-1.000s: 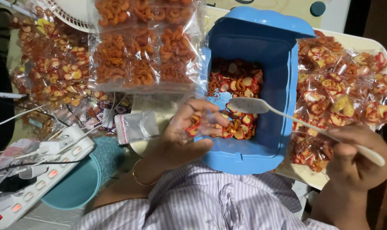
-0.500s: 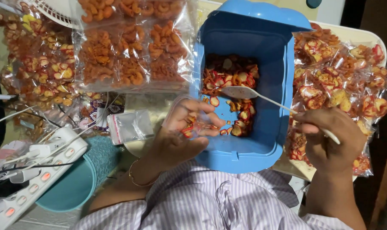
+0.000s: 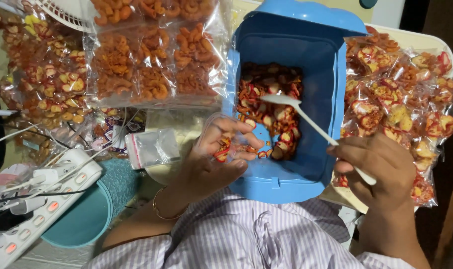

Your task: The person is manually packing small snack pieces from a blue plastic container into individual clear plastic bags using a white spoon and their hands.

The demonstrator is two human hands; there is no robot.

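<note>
A power strip (image 3: 42,199) lies far left by a teal cup (image 3: 87,214). The left hand (image 3: 211,159) grips a small clear bag (image 3: 221,142) of chips at the blue tub (image 3: 291,99); the right hand (image 3: 381,169) grips a white spoon (image 3: 306,117) dipping into the chips (image 3: 271,109) inside

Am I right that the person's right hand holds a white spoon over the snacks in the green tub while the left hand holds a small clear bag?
Not quite: the tub is blue, not green, as the head view shows. The right hand does hold the white spoon over the snacks, and the left hand holds the small clear bag.
</note>
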